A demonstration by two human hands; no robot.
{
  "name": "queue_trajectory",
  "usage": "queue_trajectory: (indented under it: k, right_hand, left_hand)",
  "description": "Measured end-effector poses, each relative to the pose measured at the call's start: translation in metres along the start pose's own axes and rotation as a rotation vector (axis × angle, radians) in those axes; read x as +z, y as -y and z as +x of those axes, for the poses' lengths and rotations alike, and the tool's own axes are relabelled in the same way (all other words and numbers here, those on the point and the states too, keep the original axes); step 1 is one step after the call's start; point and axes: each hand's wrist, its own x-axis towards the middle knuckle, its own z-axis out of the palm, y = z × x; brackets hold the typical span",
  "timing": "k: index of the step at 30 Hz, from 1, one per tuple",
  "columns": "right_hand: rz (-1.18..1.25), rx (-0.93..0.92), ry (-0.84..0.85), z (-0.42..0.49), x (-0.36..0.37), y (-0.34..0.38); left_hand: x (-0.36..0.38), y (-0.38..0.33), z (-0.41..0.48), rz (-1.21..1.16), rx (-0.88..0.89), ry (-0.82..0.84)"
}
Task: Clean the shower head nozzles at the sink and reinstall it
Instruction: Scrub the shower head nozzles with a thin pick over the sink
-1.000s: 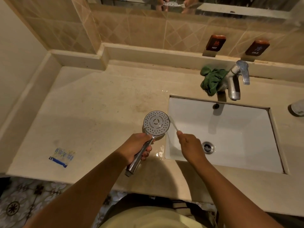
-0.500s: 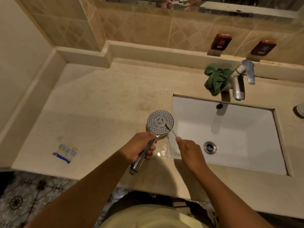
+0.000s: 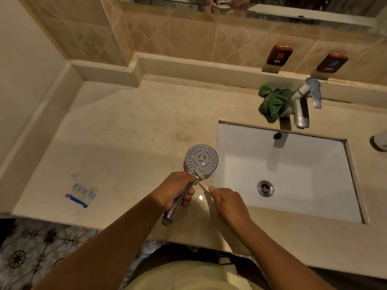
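1. Left hand [image 3: 174,190] has its fingers wrapped tight around the chrome handle of the shower head [image 3: 201,159], holding it over the bench just left of the sink [image 3: 247,141], nozzle face pointing up.
2. Right hand [image 3: 227,203] has its fingers pinched closed on a thin pale toothbrush [image 3: 202,178], and the brush end sits on the lower edge of the nozzle face.
3. The bench [image 3: 125,132] is beige stone, a bit wet and shiny right under the hands.
4. Green cloth [image 3: 272,103] is bunched up against the left side of the tap [image 3: 301,105] behind the basin.
5. A small blue-striped packet [image 3: 81,195] lies flat on the bench, well off to the left.
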Motion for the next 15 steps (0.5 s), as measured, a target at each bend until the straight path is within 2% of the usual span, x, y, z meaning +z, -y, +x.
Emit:
queue_trajectory:
  k: [2, 7, 11, 15]
  right_hand:
    - [0.003, 0.011, 0.023, -0.002, 0.006, 0.002]
    - [0.069, 0.0, -0.111, 0.016, -0.015, -0.008]
    - [0.11, 0.063, -0.215, 0.038, -0.035, -0.021]
    - [0.11, 0.097, -0.229, 0.047, -0.041, -0.027]
  left_hand:
    - [0.001, 0.001, -0.001, -0.005, 0.0, -0.004]
    - [0.001, -0.002, -0.001, 0.018, -0.007, -0.007]
    - [0.0, -0.001, -0.003, 0.042, 0.018, 0.036]
    - [0.003, -0.002, -0.005, 0.079, 0.071, 0.057]
